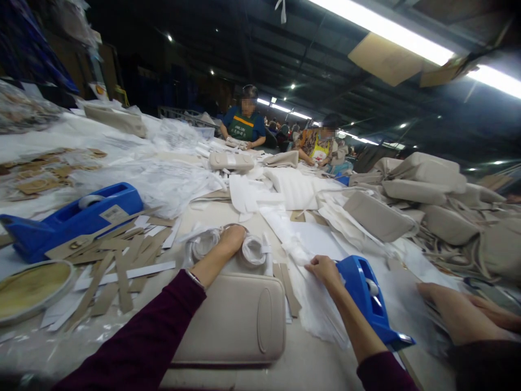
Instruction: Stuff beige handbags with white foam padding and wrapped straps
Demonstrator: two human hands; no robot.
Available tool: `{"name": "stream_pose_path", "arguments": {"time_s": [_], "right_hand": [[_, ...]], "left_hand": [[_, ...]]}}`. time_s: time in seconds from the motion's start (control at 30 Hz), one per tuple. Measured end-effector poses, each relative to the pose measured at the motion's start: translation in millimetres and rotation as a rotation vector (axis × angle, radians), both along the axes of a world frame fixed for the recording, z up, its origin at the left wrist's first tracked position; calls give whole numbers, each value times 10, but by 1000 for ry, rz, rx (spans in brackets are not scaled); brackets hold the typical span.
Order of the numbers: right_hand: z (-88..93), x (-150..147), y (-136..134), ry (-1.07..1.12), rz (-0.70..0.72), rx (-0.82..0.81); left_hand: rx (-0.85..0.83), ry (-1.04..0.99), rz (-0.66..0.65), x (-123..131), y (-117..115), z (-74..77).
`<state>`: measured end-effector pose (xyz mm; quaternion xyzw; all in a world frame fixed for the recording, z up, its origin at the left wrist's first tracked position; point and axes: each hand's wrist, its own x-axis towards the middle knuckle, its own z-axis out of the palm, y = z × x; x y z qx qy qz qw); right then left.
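Note:
A beige handbag [228,320] lies flat on the table in front of me, with an oval outline stitched at its right side. At its far edge sit two rolls wrapped in clear plastic, one left [205,244] and one right [254,251]. Between them my left hand [233,239] is closed with its fingers curled down, and what they grip is hidden. My right hand [324,270] pinches the edge of thin white wrapping sheets [301,255]. Just right of that hand stands a blue tape dispenser [364,293].
Another blue tape dispenser [114,201] stands left among cardboard strips [122,277] and a round tub [36,282]. Beige bags [423,184] are piled at right. A co-worker's arm [459,312] reaches in at right. Two people [246,127] work across the table.

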<state>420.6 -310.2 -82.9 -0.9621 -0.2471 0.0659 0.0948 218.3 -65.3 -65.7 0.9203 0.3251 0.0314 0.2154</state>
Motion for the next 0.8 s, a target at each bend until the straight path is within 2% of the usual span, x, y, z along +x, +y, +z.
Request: {"name": "stream_pose_path", "arguments": {"time_s": [0.23,0.33,0.4,0.47,0.53,0.63,0.8], "right_hand": [[244,-143,-127,-147,-63,18],[361,-250,-280,-152,-60,167],[446,-383,-447,40,11,413],[541,-577,-671,366,113,635],[639,-812,-947,653,152,711],[754,-1143,-1417,873,65,749],[815,-1590,-2086,1108,-123,953]], "left_hand": [[26,10,0,14,11,-9],[23,14,-6,9,9,7],[24,14,-13,2,5,18],[27,16,-14,-1,6,20],[28,17,-12,1,13,9],[28,11,-13,7,29,-15],[38,8,-15,-3,25,-9]]}}
